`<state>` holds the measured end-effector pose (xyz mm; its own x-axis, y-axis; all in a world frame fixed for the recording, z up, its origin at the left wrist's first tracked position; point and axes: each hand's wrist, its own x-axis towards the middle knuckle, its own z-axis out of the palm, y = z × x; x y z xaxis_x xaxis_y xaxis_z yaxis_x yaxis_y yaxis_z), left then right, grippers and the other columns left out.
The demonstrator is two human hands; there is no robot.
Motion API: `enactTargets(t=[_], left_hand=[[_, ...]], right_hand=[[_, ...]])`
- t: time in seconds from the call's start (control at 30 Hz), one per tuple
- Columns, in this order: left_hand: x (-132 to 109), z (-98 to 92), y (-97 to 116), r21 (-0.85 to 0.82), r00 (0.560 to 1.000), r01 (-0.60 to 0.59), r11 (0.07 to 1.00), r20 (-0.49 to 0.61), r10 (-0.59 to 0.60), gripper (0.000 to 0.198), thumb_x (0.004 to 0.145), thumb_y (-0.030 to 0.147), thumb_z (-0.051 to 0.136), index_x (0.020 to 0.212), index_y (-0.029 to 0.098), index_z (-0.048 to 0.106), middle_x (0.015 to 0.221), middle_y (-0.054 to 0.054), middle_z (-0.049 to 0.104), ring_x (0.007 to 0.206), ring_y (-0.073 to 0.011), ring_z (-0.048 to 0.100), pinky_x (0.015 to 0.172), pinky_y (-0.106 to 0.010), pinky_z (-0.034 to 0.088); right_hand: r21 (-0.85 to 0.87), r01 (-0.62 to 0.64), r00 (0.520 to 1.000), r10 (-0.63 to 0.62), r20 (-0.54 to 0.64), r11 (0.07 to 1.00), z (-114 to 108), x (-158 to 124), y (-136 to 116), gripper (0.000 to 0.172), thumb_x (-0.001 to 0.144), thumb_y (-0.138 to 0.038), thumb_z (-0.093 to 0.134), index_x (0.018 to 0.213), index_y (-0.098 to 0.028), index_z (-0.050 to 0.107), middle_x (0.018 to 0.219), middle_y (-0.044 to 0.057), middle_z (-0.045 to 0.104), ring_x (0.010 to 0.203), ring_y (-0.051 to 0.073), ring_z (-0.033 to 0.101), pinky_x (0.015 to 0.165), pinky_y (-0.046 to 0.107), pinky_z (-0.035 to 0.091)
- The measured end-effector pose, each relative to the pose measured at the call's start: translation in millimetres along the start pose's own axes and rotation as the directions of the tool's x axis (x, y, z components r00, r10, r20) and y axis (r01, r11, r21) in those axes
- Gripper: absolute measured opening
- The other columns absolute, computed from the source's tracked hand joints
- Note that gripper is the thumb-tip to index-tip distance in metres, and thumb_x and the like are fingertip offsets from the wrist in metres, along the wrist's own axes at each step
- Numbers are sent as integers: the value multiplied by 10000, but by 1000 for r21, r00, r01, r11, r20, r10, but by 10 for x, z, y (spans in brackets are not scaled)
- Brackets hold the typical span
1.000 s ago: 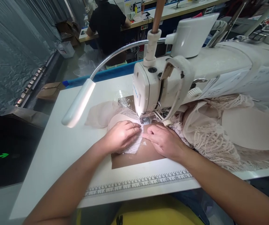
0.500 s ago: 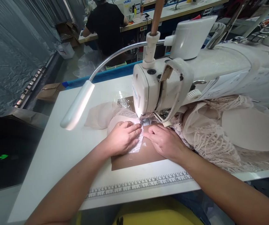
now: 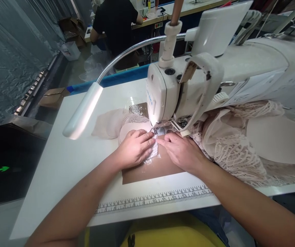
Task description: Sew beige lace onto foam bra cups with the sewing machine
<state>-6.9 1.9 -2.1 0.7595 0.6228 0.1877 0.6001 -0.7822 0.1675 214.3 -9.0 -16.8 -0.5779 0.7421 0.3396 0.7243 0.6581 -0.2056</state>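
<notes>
My left hand [image 3: 137,147] lies flat, fingers stretched out, pressing white patterned fabric [image 3: 154,151] onto the brown plate [image 3: 147,173] of a sewing machine [image 3: 162,92]. A pale round cup-shaped piece [image 3: 126,128] shows beyond that hand. Opposite it, my right hand [image 3: 179,149] rests with most fingers curled in and one finger pointing at the fabric's edge. Whatever its curled fingers may hold is hidden. Both hands are just in front of the needle area [image 3: 154,130], where the fabric passes under the presser foot. Sheer beige cloth [image 3: 108,124] trails off to the left.
Bunched beige lace [image 3: 237,157] with cup pieces lies right of my hand, under the machine arm. A lit lamp [image 3: 83,111] hangs on a bendable neck at the left. A ruler strip [image 3: 152,200] runs along the front table edge. Ahead sits a person [image 3: 115,27] at another table.
The white fabric has moved away from me towards the needle, so less of it shows below my left hand. Both hands stay close to it. The view has shifted slightly.
</notes>
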Motion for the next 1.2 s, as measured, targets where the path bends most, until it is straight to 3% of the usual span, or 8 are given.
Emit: enactTargets(t=[0.2,0.43,0.73,1.2], left_hand=[[-50,-9,-25,-91,997,-68,994,-26,66,334,934,284,441,1204,155,590,1249,-124,574,1077,-257,477,924,-430,405],[-81,-8,-45,-108,994,-107,988,-25,105,327,917,252,464,1209,160,578,1086,-138,589,954,-234,484,862,-410,414],[-75,-26,-26,-43,986,-168,985,2,169,283,915,213,470,1160,197,612,953,-109,567,847,-210,446,794,-381,392],[-75,-75,-3,55,975,-212,976,82,207,313,948,188,406,1194,212,598,990,-106,599,918,-222,455,876,-426,354]], right_hand=[[99,163,986,-166,29,982,-35,-35,33,307,839,-87,474,1015,-209,695,798,33,580,721,155,438,677,286,321],[105,243,969,-246,24,964,-61,-47,40,251,819,-97,514,958,-197,697,768,27,577,711,152,431,664,291,305],[94,254,966,-257,25,963,-71,-49,33,254,805,-79,498,904,-193,702,733,25,561,696,149,422,653,284,299],[87,226,972,-230,47,970,-86,-65,23,227,819,-126,487,843,-191,703,716,32,580,687,156,436,653,294,304]])
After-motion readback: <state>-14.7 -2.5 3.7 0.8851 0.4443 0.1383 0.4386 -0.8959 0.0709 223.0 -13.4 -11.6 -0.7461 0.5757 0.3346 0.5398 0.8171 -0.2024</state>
